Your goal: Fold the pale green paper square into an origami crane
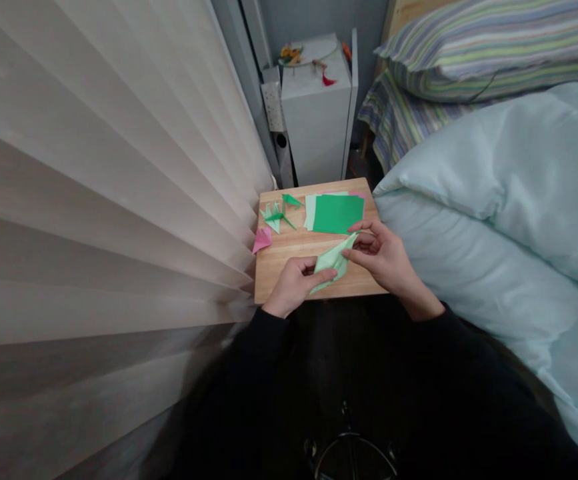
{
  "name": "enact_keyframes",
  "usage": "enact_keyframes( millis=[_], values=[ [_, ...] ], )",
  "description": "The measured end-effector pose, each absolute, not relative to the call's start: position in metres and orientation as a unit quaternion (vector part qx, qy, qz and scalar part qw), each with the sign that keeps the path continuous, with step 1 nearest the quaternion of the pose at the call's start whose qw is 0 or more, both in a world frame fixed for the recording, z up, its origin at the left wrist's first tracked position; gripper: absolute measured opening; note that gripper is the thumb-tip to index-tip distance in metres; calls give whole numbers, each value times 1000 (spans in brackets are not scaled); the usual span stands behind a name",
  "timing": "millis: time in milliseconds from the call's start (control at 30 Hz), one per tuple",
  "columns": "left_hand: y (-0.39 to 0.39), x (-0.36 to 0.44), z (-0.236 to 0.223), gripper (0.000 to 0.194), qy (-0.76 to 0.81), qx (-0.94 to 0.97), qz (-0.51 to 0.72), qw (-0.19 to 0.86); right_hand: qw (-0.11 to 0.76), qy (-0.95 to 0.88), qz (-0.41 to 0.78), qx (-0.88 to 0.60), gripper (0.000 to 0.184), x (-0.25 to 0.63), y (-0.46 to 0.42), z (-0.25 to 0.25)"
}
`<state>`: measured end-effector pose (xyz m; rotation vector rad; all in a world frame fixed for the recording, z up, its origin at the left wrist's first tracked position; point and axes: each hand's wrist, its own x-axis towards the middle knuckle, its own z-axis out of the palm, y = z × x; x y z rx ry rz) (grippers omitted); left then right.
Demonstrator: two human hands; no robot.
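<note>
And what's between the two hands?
A folded light green paper, pinched by the left hand and the right hand, shows there in the head view.

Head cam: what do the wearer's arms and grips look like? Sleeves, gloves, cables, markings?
Left grip and right grip: bare human hands, five-fingered, no gloves visible. Left sleeve and right sleeve: long, black, plain, ending near the wrists. No watch, cables or markings visible; the fabric's too dark to make out its texture.
</note>
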<state>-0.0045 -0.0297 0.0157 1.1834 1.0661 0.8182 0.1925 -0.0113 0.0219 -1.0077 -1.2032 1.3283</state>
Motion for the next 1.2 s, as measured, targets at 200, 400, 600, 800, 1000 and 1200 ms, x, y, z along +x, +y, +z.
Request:
enact_keyframes(
  millis=[200,400,600,800,1000,1200],
  values=[
    [-29,4,16,30,449,526,362,625,518,-470,566,-435,46,192,-9,19],
    [-27,16,18,29,471,506,376,617,506,-450,584,-447,42,192,-10,17],
    [-24,22,20,31,469,520,379,605,510,-449,572,-460,36,189,-8,11],
    [-20,22,18,29,481,505,413,585,507,-423,603,-448,36,189,-6,12],
    [-18,24,17,30,509,344,469,634,433,-458,640,-440,38,189,-9,9],
    [-21,24,25,27,519,268,476,657,465,-488,592,-442,42,188,-12,5]
  ],
)
